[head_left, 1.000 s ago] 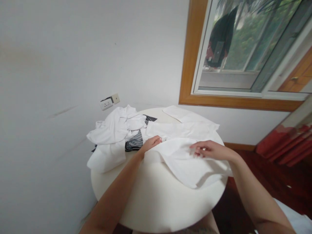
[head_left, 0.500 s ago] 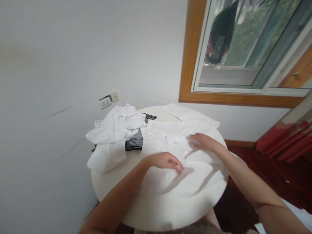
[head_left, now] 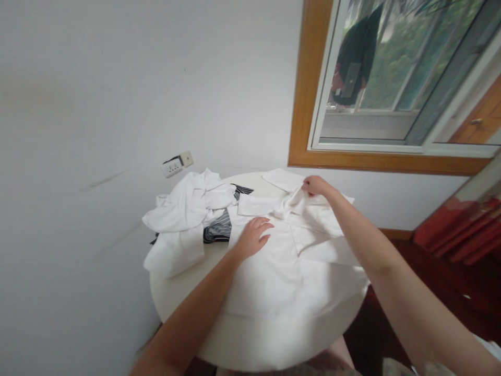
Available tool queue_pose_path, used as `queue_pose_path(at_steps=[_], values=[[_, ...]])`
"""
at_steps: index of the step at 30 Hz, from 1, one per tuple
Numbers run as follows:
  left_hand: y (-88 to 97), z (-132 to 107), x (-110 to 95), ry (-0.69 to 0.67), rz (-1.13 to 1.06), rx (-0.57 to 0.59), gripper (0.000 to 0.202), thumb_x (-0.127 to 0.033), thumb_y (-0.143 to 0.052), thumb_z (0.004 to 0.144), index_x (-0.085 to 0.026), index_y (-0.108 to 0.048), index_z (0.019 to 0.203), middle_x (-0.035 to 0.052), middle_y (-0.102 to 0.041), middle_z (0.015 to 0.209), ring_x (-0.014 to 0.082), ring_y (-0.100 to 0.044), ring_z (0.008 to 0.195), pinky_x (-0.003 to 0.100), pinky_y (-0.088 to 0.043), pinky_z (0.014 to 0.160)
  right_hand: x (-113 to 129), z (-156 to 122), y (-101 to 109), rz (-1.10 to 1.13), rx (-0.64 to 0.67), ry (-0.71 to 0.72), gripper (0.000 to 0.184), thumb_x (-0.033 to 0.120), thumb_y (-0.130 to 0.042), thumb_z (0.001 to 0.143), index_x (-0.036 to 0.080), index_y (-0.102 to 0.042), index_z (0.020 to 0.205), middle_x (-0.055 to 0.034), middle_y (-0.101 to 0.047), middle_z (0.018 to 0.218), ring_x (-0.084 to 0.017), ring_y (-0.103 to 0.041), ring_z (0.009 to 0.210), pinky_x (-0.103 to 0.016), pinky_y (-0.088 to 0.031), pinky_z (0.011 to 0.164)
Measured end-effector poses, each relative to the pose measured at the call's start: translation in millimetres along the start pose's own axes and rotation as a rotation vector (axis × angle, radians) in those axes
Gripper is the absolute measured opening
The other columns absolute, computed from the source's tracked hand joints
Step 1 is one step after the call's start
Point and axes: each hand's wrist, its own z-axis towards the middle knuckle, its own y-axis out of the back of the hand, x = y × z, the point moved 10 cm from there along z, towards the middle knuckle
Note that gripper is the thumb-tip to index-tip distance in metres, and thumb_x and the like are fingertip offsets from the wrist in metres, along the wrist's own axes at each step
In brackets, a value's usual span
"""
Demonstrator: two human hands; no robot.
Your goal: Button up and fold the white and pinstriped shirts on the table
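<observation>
A white shirt point(head_left: 270, 282) lies spread over the right part of a round white table point(head_left: 250, 347). Its collar end is toward the left and a sleeve reaches out at the back. My right hand point(head_left: 316, 186) is closed on a fold of the shirt near the far edge and lifts it slightly off the table. My left hand point(head_left: 253, 238) rests palm down on the shirt, fingers apart, below the raised fold. Left of it, a piece of dark striped cloth point(head_left: 218, 230) shows beside a heap of crumpled white clothes point(head_left: 178, 209).
A white wall point(head_left: 117, 94) stands close behind the table, with a power socket point(head_left: 172, 167) above the clothes heap. At the upper right is a wood-framed window point(head_left: 296, 104). A red curtain point(head_left: 457, 230) hangs at the right over a dark red floor point(head_left: 426, 282).
My right hand has moved away from me and pulled up a fold of the shirt. My left hand has moved up and left, from a curled pose to lying flat on the shirt.
</observation>
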Motion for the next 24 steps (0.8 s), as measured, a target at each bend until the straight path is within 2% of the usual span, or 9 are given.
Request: queue_pose_path(at_steps=[1, 3, 5, 7, 9, 12, 14, 19, 24], values=[[1.6, 0, -2, 0.0, 0.026, -0.015, 0.035, -0.023, -0.052, 0.087, -0.023, -0.059, 0.121, 0.0085, -0.051, 0.136, 0.0241, -0.04, 0.13, 0.043, -0.031, 0.111, 2, 10, 16, 0.026, -0.121, -0.027, 0.03, 0.02, -0.043, 0.086, 0.008, -0.066, 0.099, -0.0166, -0.068, 0.098, -0.025, -0.062, 0.099, -0.039, -0.045, 0.089], [4.8, 0, -3, 0.013, 0.072, -0.044, 0.04, -0.022, -0.05, 0.088, -0.023, -0.055, 0.127, 0.0075, -0.044, 0.144, 0.0241, -0.034, 0.135, 0.044, -0.027, 0.114, 9, 11, 52, 0.184, -0.521, -0.021, 0.042, 0.023, -0.045, 0.086, 0.009, -0.055, 0.124, -0.0196, -0.054, 0.13, -0.027, -0.045, 0.127, -0.042, -0.037, 0.103], [4.2, -2, 2, 0.036, 0.105, -0.047, 0.043, -0.022, -0.049, 0.088, -0.024, -0.051, 0.131, 0.0069, -0.041, 0.147, 0.0235, -0.032, 0.137, 0.043, -0.027, 0.114, 25, 3, 56, 0.251, -0.711, 0.105, 0.059, 0.026, -0.049, 0.085, 0.011, -0.039, 0.14, -0.0179, -0.034, 0.149, -0.026, -0.027, 0.14, -0.044, -0.03, 0.11], [-1.2, -5, 11, 0.071, 0.141, -0.023, 0.045, -0.024, -0.05, 0.088, -0.024, -0.05, 0.133, 0.0071, -0.041, 0.147, 0.0243, -0.033, 0.137, 0.044, -0.027, 0.114, 44, 0, 33, 0.217, -0.637, 0.26, 0.06, 0.027, -0.05, 0.085, 0.013, -0.036, 0.143, -0.0165, -0.032, 0.15, -0.026, -0.027, 0.139, -0.044, -0.029, 0.11], [-6.9, -8, 23, 0.132, 0.188, -0.01, 0.046, -0.027, -0.052, 0.088, -0.024, -0.049, 0.134, 0.0088, -0.042, 0.146, 0.0263, -0.034, 0.136, 0.046, -0.028, 0.113, 53, -2, -5, 0.149, -0.415, 0.329, 0.047, 0.026, -0.047, 0.088, 0.016, -0.049, 0.135, -0.0148, -0.048, 0.139, -0.025, -0.042, 0.13, -0.042, -0.033, 0.108], [-8.1, -10, 39, 0.233, 0.255, -0.038, 0.045, -0.031, -0.05, 0.09, -0.022, -0.049, 0.133, 0.0118, -0.045, 0.143, 0.0282, -0.037, 0.133, 0.047, -0.03, 0.11, 42, -12, -67, -0.018, -0.05, 0.268, 0.039, 0.026, -0.049, 0.089, 0.018, -0.058, 0.126, -0.0118, -0.061, 0.125, -0.024, -0.054, 0.115, -0.037, -0.039, 0.1], [-3.8, -9, 47, 0.284, 0.293, -0.065, 0.042, -0.03, -0.047, 0.091, -0.021, -0.05, 0.132, 0.0123, -0.048, 0.141, 0.0283, -0.04, 0.13, 0.046, -0.033, 0.107, 32, -23, -92, -0.11, 0.067, 0.217, 0.041, 0.027, -0.053, 0.087, 0.018, -0.058, 0.127, -0.0126, -0.061, 0.124, -0.026, -0.055, 0.111, -0.036, -0.042, 0.095], [19.2, -11, 66, 0.437, 0.425, -0.103, 0.037, -0.028, -0.048, 0.09, -0.019, -0.056, 0.124, 0.0158, -0.052, 0.134, 0.0329, -0.045, 0.122, 0.048, -0.038, 0.098, 31, -44, -99, -0.243, 0.013, 0.203, 0.036, 0.033, -0.043, 0.094, 0.023, -0.058, 0.125, -0.0129, -0.061, 0.118, -0.028, -0.05, 0.112, -0.037, -0.04, 0.09], [20.5, -10, 75, 0.526, 0.477, 0.035, 0.027, -0.024, -0.042, 0.091, -0.015, -0.067, 0.094, 0.0171, -0.067, 0.095, 0.034, -0.055, 0.101, 0.046, -0.043, 0.08, 69, -54, -101, -0.284, -0.049, 0.284, 0.04, 0.039, -0.041, 0.096, 0.026, -0.053, 0.132, -0.0115, -0.057, 0.124, -0.027, -0.046, 0.114, -0.037, -0.035, 0.093]])
